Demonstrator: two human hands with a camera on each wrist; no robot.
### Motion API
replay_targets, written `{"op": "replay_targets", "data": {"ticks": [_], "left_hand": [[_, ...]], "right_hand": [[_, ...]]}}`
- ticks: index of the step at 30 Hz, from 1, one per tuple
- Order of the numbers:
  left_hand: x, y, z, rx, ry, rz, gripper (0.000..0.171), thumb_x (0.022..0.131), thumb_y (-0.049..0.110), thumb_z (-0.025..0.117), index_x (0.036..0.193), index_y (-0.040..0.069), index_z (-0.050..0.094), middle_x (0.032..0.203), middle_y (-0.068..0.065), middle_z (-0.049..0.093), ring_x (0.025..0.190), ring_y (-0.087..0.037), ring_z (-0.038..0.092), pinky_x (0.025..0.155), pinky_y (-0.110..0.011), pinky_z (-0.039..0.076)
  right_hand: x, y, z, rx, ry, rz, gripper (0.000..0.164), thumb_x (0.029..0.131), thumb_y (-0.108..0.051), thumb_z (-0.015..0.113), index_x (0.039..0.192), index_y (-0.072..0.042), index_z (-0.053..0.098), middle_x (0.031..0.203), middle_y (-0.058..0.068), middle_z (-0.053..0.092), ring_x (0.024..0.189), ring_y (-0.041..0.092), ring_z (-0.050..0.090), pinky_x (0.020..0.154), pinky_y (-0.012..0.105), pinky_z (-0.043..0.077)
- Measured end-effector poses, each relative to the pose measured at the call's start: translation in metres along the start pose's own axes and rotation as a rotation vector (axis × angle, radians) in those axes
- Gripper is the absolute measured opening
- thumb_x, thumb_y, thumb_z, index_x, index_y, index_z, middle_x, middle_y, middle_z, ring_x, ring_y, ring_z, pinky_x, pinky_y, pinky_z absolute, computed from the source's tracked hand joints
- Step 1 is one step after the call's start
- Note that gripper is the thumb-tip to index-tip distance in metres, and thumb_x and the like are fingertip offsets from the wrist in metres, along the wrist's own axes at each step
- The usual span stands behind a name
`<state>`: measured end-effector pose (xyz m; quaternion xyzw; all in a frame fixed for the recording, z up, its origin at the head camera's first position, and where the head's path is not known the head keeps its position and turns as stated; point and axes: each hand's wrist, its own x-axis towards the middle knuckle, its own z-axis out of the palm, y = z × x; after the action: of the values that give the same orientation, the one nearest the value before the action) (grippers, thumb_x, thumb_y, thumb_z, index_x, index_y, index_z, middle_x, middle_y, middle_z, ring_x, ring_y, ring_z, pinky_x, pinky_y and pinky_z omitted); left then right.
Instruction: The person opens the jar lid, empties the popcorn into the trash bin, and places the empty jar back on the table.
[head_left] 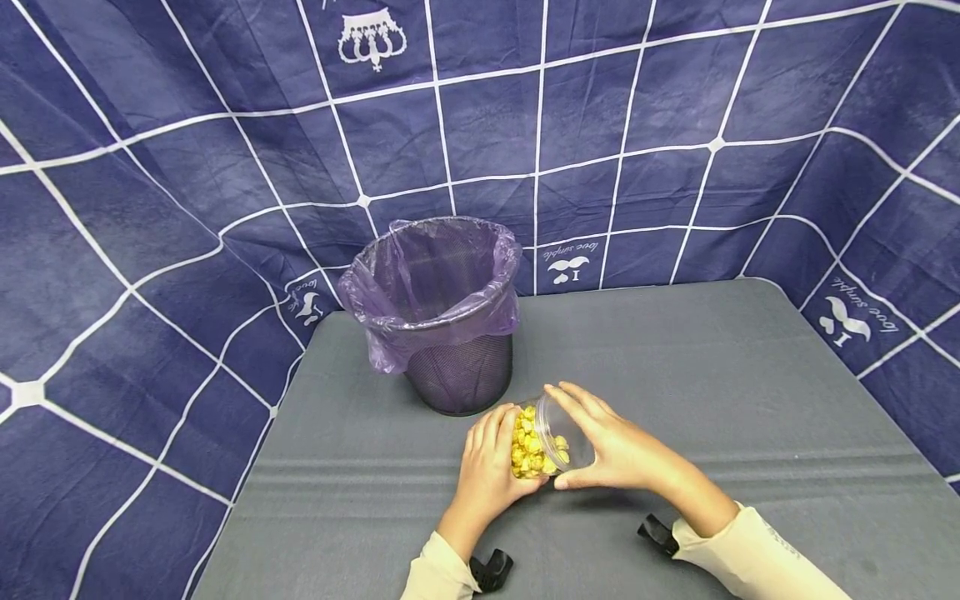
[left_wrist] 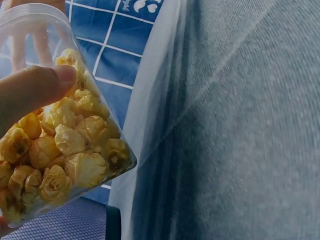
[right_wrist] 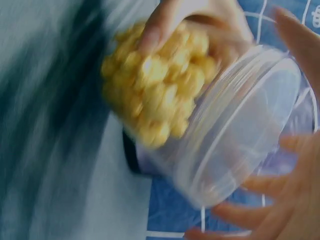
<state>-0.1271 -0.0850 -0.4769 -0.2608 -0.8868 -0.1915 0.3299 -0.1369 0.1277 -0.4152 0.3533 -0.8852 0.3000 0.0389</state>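
A clear plastic jar [left_wrist: 112,145] of yellow popcorn [head_left: 527,446] is tilted on its side above the grey surface, its clear lid end [right_wrist: 245,125] facing right. My left hand [head_left: 487,462] grips the jar's body, with the thumb across its side in the left wrist view. At the lid end is my right hand [head_left: 618,450], thumb and fingers spread apart around the rim. Its thumb stands clear of the lid in the right wrist view, while the other fingers [right_wrist: 270,185] lie close to the rim. Blur hides whether they touch it.
Behind the hands stands a dark mesh wastebasket [head_left: 468,375] with a purple bag [head_left: 352,292] folded over its rim. Grey cloth [head_left: 675,367] covers the table. Blue checked curtains [head_left: 615,108] hang at the back and sides.
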Motion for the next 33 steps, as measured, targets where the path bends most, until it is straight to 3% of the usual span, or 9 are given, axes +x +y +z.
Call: {"op": "replay_targets", "data": {"ticks": [6, 15, 28, 33], "left_hand": [[0.0, -0.001, 0.0, -0.014, 0.004, -0.007, 0.1, 0.041, 0.045, 0.083, 0.123, 0.002, 0.045, 0.121, -0.011, 0.047, 0.109, -0.028, 0.045, 0.089, -0.04, 0.037], [0.0, 0.001, 0.001, -0.031, 0.0, 0.011, 0.099, 0.041, 0.046, 0.083, 0.122, 0.002, 0.045, 0.12, -0.01, 0.047, 0.108, -0.027, 0.046, 0.087, -0.041, 0.039], [-0.001, 0.002, 0.001, -0.012, 0.021, 0.03, 0.098, 0.039, 0.043, 0.083, 0.121, 0.002, 0.047, 0.12, -0.01, 0.049, 0.108, -0.028, 0.047, 0.093, -0.041, 0.035], [-0.001, 0.0, 0.0, -0.02, 0.012, 0.024, 0.099, 0.039, 0.043, 0.083, 0.121, 0.003, 0.047, 0.119, -0.01, 0.049, 0.108, -0.028, 0.047, 0.091, -0.04, 0.037]], "right_hand": [[-0.002, -0.014, -0.001, -0.004, 0.055, 0.193, 0.094, 0.075, -0.059, 0.058, 0.145, -0.018, 0.011, 0.142, 0.018, 0.025, 0.123, 0.037, 0.032, 0.092, 0.053, 0.034], [0.002, -0.019, 0.008, -0.07, 0.083, 0.325, 0.094, 0.074, -0.063, 0.056, 0.139, -0.002, 0.026, 0.129, 0.021, 0.043, 0.103, 0.039, 0.052, 0.08, 0.051, 0.044], [0.001, -0.013, 0.01, 0.003, 0.084, 0.309, 0.092, 0.069, -0.058, 0.064, 0.136, -0.003, 0.032, 0.122, 0.019, 0.045, 0.102, 0.036, 0.052, 0.08, 0.049, 0.044], [0.002, -0.012, 0.009, 0.004, 0.086, 0.223, 0.093, 0.066, -0.053, 0.07, 0.137, -0.006, 0.032, 0.124, 0.017, 0.043, 0.107, 0.034, 0.049, 0.084, 0.048, 0.043]]}}
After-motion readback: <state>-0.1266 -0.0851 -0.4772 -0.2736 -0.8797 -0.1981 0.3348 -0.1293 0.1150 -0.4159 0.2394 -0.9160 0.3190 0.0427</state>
